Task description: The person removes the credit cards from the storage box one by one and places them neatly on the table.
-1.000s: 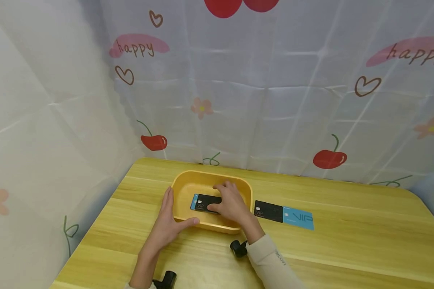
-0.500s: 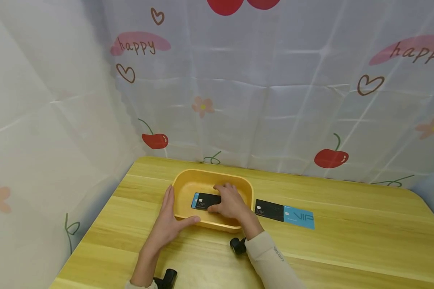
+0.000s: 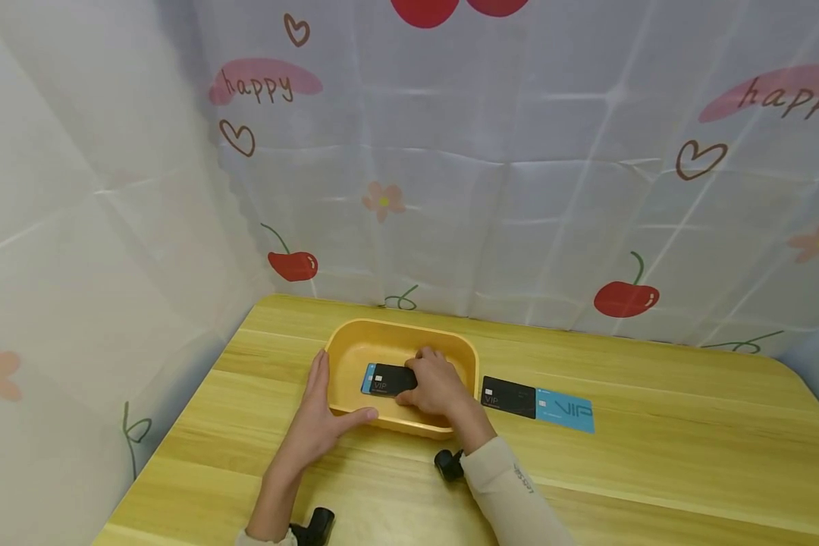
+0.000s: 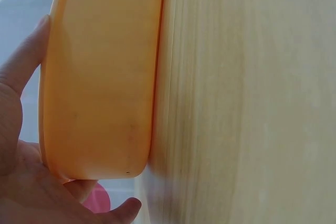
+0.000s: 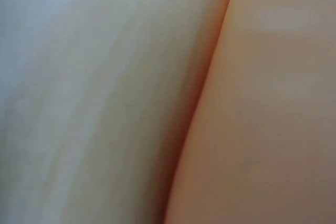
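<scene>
A yellow plastic basin (image 3: 382, 325) with rounded corners stands on the table. My left hand (image 3: 314, 428) holds its near left corner, thumb along the near rim and fingers against the left side; the left wrist view shows this hand (image 4: 26, 182) against the basin's outer wall (image 4: 100, 77). Inside lies a black VIP card (image 3: 385, 381), overlapping a blue card (image 3: 366, 378) whose left edge shows. Reaching into the basin, my right hand (image 3: 437, 385) grips the black card's right end between thumb and fingers, hiding that end. The right wrist view has only the basin's wall (image 5: 262, 103) and blurred table.
Right of the basin, a second black VIP card (image 3: 508, 397) lies flat, with a blue VIP card (image 3: 565, 410) at its right end. Behind the wooden table (image 3: 655, 455) hangs a printed curtain (image 3: 491, 189). Each wrist carries a black camera mount (image 3: 448, 465).
My right thumb and fingers have drawn closer together at the black card's right end, showing slightly more of the card. The left hand and basin stay put; the head view shifts slightly.
</scene>
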A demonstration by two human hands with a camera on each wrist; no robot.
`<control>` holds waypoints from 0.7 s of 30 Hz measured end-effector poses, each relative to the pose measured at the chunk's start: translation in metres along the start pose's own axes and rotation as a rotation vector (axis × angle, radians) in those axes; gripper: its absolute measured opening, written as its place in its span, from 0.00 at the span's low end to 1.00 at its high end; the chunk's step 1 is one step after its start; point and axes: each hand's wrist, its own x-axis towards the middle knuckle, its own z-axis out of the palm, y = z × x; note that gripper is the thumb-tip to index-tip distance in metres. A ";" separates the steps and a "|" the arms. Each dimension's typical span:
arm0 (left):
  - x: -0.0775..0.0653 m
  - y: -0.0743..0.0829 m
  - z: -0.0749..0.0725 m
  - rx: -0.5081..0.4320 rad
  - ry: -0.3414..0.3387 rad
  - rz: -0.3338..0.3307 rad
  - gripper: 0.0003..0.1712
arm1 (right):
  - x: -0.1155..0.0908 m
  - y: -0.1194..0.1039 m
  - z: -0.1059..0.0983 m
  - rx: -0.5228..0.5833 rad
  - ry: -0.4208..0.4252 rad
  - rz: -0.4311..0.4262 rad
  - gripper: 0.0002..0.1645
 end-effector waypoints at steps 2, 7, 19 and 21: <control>0.000 0.000 0.000 0.002 0.000 0.001 0.75 | 0.000 0.000 0.000 -0.008 0.002 -0.008 0.35; 0.000 0.000 0.000 0.002 0.000 -0.003 0.74 | 0.000 0.000 -0.001 0.007 0.017 -0.014 0.35; 0.000 -0.001 0.000 0.002 0.002 -0.001 0.74 | -0.001 0.002 -0.001 0.050 0.042 -0.034 0.36; 0.000 -0.001 0.000 0.001 0.004 0.004 0.74 | 0.000 0.001 -0.001 0.062 0.055 -0.038 0.36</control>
